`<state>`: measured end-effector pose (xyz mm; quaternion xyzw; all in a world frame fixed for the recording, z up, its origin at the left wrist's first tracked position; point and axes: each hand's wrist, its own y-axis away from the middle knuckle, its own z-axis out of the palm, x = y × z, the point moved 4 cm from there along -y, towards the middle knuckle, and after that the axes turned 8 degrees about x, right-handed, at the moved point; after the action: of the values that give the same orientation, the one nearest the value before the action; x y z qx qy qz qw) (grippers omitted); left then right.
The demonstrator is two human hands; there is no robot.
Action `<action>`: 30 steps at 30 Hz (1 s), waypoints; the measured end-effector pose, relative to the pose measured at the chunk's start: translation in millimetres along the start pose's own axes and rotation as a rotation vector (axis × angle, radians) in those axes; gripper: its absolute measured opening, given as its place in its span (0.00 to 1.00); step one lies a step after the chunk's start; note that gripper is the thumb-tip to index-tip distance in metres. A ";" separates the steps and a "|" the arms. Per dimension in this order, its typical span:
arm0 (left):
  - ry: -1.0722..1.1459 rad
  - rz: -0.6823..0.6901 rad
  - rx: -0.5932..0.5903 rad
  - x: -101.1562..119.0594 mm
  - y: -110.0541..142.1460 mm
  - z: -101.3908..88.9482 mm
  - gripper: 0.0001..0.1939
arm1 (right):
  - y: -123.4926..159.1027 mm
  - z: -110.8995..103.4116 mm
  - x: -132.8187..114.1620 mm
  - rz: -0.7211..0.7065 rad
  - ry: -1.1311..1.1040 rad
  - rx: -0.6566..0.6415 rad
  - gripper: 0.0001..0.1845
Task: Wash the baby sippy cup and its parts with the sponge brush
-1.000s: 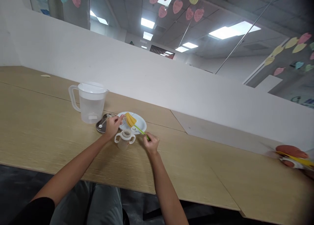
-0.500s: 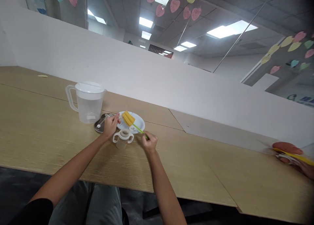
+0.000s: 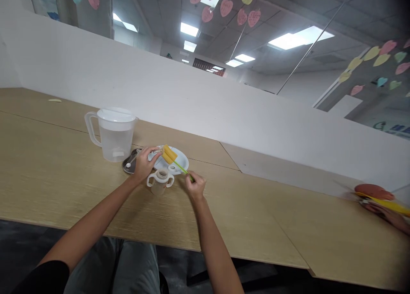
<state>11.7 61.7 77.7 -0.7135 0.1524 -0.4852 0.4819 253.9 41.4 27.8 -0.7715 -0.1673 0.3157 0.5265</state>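
My right hand (image 3: 196, 185) is closed round the green handle of a bottle brush (image 3: 169, 154) with a yellow sponge head, held over a white plate (image 3: 183, 160). Pinched in the fingers of my left hand (image 3: 144, 163) is a small clear piece (image 3: 158, 150), touching or very close to the sponge; its exact kind is too small to make out. A baby bottle (image 3: 159, 187) with two white handles stands uncapped between my forearms. On the plate lies a white ring-shaped part (image 3: 173, 169).
Left of the plate is a dark metal tray (image 3: 127, 169) with a small white-ended part on it, partly behind my left hand. A clear lidded pitcher (image 3: 117, 138) of water stands behind it. At far right another person's hand (image 3: 389, 215) is beside orange and yellow items.
My left hand has turned, bringing the clear piece to the left side of the sponge. My right hand stays nearly in place. The other person's hand at far right has shifted left.
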 end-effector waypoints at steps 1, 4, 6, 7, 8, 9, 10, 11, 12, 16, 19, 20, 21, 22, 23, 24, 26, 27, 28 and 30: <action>0.006 0.008 -0.006 1.2 -0.4 -0.3 0.12 | 0.0 -0.1 0.1 0.002 0.001 0.002 0.16; 0.026 0.039 -0.009 4.4 -0.9 -1.1 0.10 | 0.0 -0.4 -0.1 0.006 -0.013 0.011 0.16; 0.034 0.057 -0.010 4.9 -0.7 -1.2 0.09 | 0.1 -0.6 0.2 0.012 -0.021 0.020 0.16; 0.033 0.061 -0.013 4.4 -0.4 -0.9 0.09 | 0.2 -0.6 0.7 0.018 -0.022 0.021 0.16; 0.031 0.062 -0.019 3.5 0.0 -0.4 0.09 | 0.2 -0.4 1.2 0.025 -0.022 0.018 0.16; 0.027 0.061 -0.025 2.4 0.4 0.2 0.09 | 0.3 -0.2 1.9 0.034 -0.023 0.012 0.16; 0.023 0.061 -0.031 1.2 0.8 0.7 0.09 | 0.4 0.1 2.5 0.042 -0.025 0.005 0.16; 0.020 0.061 -0.035 0.1 1.1 1.2 0.09 | 0.4 0.3 2.9 0.048 -0.029 -0.001 0.16; 0.019 0.063 -0.037 -0.7 1.3 1.5 0.09 | 0.4 0.4 3.0 0.050 -0.034 -0.006 0.16; 0.014 0.075 -0.037 -0.8 0.7 1.3 0.08 | 0.2 0.3 2.0 0.041 -0.036 -0.002 0.15; 0.010 0.062 -0.034 -0.4 -0.2 -0.2 0.08 | 0.3 0.0 1.8 0.035 -0.031 0.002 0.16; 0.011 0.046 -0.033 -1.4 -0.4 -0.7 0.09 | 0.5 0.0 2.2 0.036 -0.030 0.000 0.16; 0.015 0.024 -0.032 -3.1 -0.4 -1.1 0.10 | 0.6 -0.1 2.7 0.040 -0.029 -0.002 0.16; 0.024 -0.003 -0.027 -5.5 -0.4 -1.3 0.11 | 0.7 -0.4 3.4 0.045 -0.028 -0.002 0.15; 0.039 -0.034 -0.020 -8.5 -0.2 -1.5 0.12 | 0.8 -0.7 3.9 0.047 -0.028 0.001 0.15; 0.059 -0.069 -0.011 -12.1 0.0 -1.5 0.13 | 0.8 -1.1 4.2 0.046 -0.029 0.006 0.15; 0.116 -0.142 -0.001 -19.3 0.9 -0.6 0.16 | 0.8 -1.9 3.7 0.029 -0.033 0.013 0.14; 0.145 -0.175 -0.006 -22.3 1.4 0.2 0.16 | 0.7 -2.0 2.9 0.014 -0.036 0.012 0.14; 0.171 -0.202 -0.018 -24.5 2.0 1.3 0.17 | 0.7 -1.9 1.9 -0.003 -0.039 0.008 0.14; 0.209 -0.239 -0.049 -26.1 3.2 3.5 0.16 | 0.8 -1.8 -0.3 -0.033 -0.041 0.003 0.14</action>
<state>2.8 79.8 60.6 -0.6837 0.1276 -0.6067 0.3849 254.8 39.6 27.6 -0.7612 -0.1903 0.3232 0.5290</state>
